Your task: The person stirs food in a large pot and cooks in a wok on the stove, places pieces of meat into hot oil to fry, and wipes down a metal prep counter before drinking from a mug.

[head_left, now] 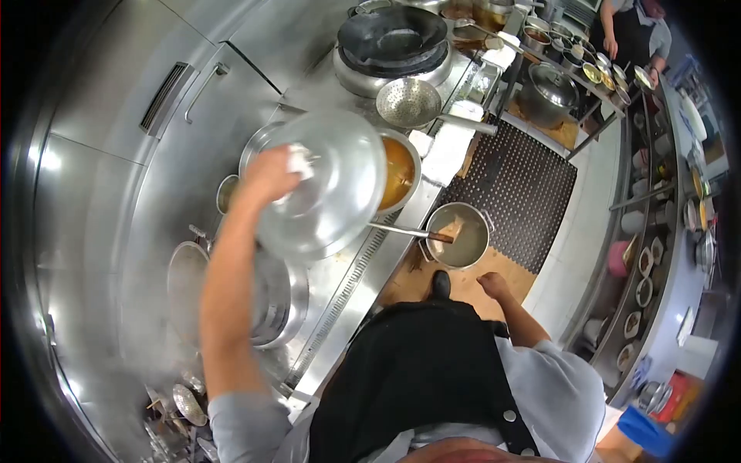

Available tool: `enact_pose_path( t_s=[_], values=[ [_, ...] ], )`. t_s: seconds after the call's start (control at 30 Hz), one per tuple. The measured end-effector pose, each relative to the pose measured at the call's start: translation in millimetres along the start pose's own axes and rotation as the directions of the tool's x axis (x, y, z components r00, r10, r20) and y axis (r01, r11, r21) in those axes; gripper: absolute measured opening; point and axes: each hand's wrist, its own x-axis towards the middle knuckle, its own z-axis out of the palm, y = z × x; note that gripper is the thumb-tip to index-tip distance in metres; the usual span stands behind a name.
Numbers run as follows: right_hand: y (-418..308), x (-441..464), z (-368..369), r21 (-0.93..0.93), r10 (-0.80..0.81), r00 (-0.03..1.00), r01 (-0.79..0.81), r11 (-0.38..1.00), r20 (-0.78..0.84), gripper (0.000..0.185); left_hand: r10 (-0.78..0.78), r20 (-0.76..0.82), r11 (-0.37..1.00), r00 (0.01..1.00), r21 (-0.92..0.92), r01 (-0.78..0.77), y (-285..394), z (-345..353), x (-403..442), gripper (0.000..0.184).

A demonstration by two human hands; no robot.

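Observation:
My left hand [272, 174] is closed on top of a large round metal lid [340, 197], with a bunched white cloth [299, 162] at its grip. The lid is tilted over the stove and partly covers a pot of orange-brown liquid [398, 171]. From beneath the lid, a metal shaft with a wooden handle end [440, 237] sticks out toward me. Below it on the floor stands a two-handled pot [485, 238] with cloudy liquid and a pale piece inside. Near that pot my right hand [492, 284] hangs with curled fingers, and nothing shows in it.
A black wok [392, 35] sits on a burner at the back, with a perforated strainer [409, 103] in front. Steam blurs the left side. A black perforated mat [521, 181] covers the floor. Shelves of bowls [644, 289] line the right. Another person [637, 35] stands far right.

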Motion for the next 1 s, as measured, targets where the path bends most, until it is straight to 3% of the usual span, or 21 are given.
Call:
enact_pose_path(
  t_s=[0.03,0.07,0.17,0.2,0.23,0.27,0.33,0.4,0.53,0.6,0.63,0.7,0.73,0.77,0.8,0.83,0.87,0.9,0.93,0.97,1.0],
  values=[
    [-10.1,9.9,-3.6,-0.080,-0.176,0.965,0.163,0.983,-0.195,0.044,0.007,0.006,1.000,1.000,-0.007,-0.007,12.3,31.3,28.8,0.041],
    [-51.7,-6.9,-21.5,0.011,-0.191,0.936,0.203,0.979,-0.296,0.040,0.012,0.015,1.000,1.000,-0.017,-0.011,22.4,61.5,54.2,0.040],
    [-127.2,-23.3,-49.3,0.050,-0.260,0.893,0.298,0.953,-0.367,0.035,0.046,-0.010,0.993,0.999,-0.107,-0.047,49.4,136.3,101.6,0.034],
    [-153.9,-32.5,-56.8,-0.051,-0.365,0.818,0.383,0.922,-0.445,0.035,0.063,-0.063,0.990,0.996,-0.125,-0.071,50.8,162.6,113.1,0.032],
    [-174.9,-38.0,-57.3,-0.148,-0.474,0.730,0.467,0.872,-0.492,0.034,0.051,-0.010,0.991,0.999,-0.120,-0.052,56.2,179.7,121.7,0.033],
    [-190.4,-40.2,-54.6,-0.169,-0.523,0.742,0.502,0.848,-0.420,0.034,0.036,-0.025,0.992,0.999,-0.118,-0.039,60.3,193.8,124.5,0.031],
    [-213.9,-39.8,-43.2,-0.310,-0.641,0.657,0.561,0.768,-0.397,0.042,0.034,-0.054,0.978,0.998,-0.206,-0.044,62.1,220.0,126.2,0.030],
    [-224.9,-30.2,-27.5,-0.388,-0.766,0.580,0.662,0.641,-0.276,0.055,0.049,-0.067,0.972,0.997,-0.227,-0.063,59.4,238.1,126.3,0.037],
    [-252.6,-10.9,0.8,-0.512,-0.790,0.603,0.647,0.565,-0.110,0.068,-0.040,-0.278,0.957,0.960,-0.288,-0.044,46.0,230.6,77.9,0.044],
    [-266.8,-1.2,12.3,-0.609,-0.611,0.788,0.452,0.651,-0.069,0.060,-0.111,-0.311,0.900,0.944,-0.435,-0.038,32.6,210.9,43.2,0.047],
    [-272.6,3.7,15.3,-0.549,-0.602,0.796,0.479,0.684,-0.056,0.045,-0.145,-0.322,0.898,0.935,-0.440,-0.012,27.6,209.3,19.8,0.047],
    [-273.2,0.5,24.2,-0.517,-0.641,0.766,0.529,0.673,-0.051,0.041,-0.324,-0.408,0.711,0.854,-0.700,-0.064,17.2,210.8,-36.0,0.047],
    [-273.3,-6.2,28.5,-0.471,-0.657,0.751,0.554,0.687,-0.074,0.037,-0.367,-0.368,0.573,0.854,-0.813,-0.104,11.1,212.4,-73.2,0.046],
    [-270.6,-10.1,38.9,-0.491,-0.744,0.654,0.608,0.623,-0.134,0.025,-0.393,-0.325,0.417,0.860,-0.897,-0.148,4.1,219.3,-116.1,0.045],
    [-259.4,-10.9,49.7,-0.496,-0.755,0.642,0.617,0.611,-0.131,0.025,-0.368,-0.144,0.047,0.919,-0.990,-0.136,-5.2,234.2,-159.7,0.041],
    [-247.6,-10.9,59.8,-0.277,-0.679,0.730,0.639,0.718,-0.079,0.023,-0.390,-0.025,-0.225,0.920,-0.967,-0.122,-9.1,230.5,-215.1,0.041],
    [-246.7,-14.2,67.2,-0.052,-0.606,0.796,0.605,0.795,0.001,0.024,-0.395,0.208,-0.500,0.895,-0.866,-0.019,-21.9,247.7,-260.6,0.043],
    [-249.5,-29.5,78.2,-0.067,-0.615,0.789,0.613,0.787,-0.001,0.024,-0.433,0.185,-0.576,0.882,-0.810,-0.113,-37.2,276.8,-307.0,0.045],
    [-249.9,-56.8,95.4,0.166,-0.497,0.866,0.483,0.860,0.052,0.025,-0.376,0.196,-0.671,0.906,-0.732,-0.120,-54.7,280.2,-365.0,0.046],
    [-256.5,-86.4,109.5,0.383,-0.381,0.915,0.308,0.871,0.131,0.027,-0.443,0.279,-0.695,0.852,-0.708,-0.129,-66.6,286.6,-410.7,0.046],
    [-273.5,-113.8,118.3,0.375,-0.384,0.916,0.317,0.871,0.118,0.027,-0.522,0.325,-0.688,0.789,-0.707,-0.163,-85.0,297.6,-455.7,0.046]
  ],
)
